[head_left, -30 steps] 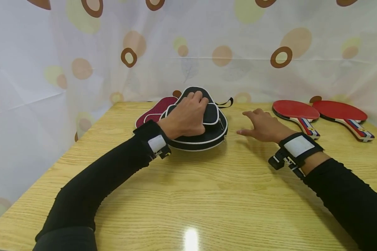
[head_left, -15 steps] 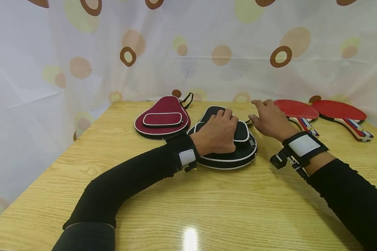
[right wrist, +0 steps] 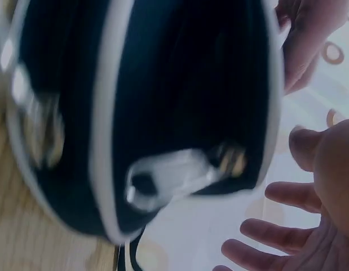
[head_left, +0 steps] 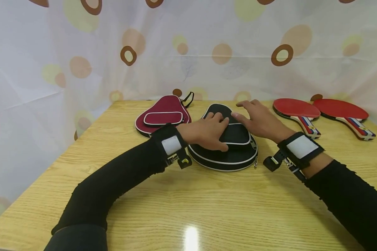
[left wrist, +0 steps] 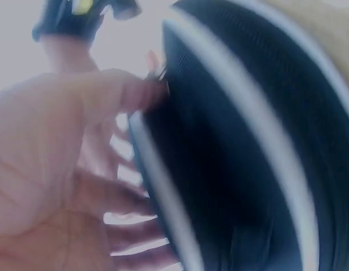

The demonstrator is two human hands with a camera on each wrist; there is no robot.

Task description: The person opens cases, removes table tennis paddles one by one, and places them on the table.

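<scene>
A black table tennis bat case (head_left: 220, 157) with white piping lies on the wooden table, its front pocket facing up. My left hand (head_left: 207, 132) is over the left part of the case with its fingers spread; in the left wrist view the thumb (left wrist: 129, 90) is by the pocket's edge, blurred. On the other side, my right hand (head_left: 260, 120) hovers by the case's upper right with fingers apart, holding nothing. In the right wrist view a metal zipper pull (right wrist: 168, 175) shows on the pocket, with the right fingers (right wrist: 292, 195) clear of it.
A dark red bat case (head_left: 163, 113) with a black wrist loop lies behind my left forearm. Two red table tennis bats (head_left: 296, 108) (head_left: 342, 108) lie at the right back of the table (head_left: 188, 198). A patterned curtain (head_left: 188, 48) hangs behind.
The black case came off the red case, rightward and toward me, in my left hand's grip. Since then the left fingers have loosened and spread. The right hand has moved over the case's right side.
</scene>
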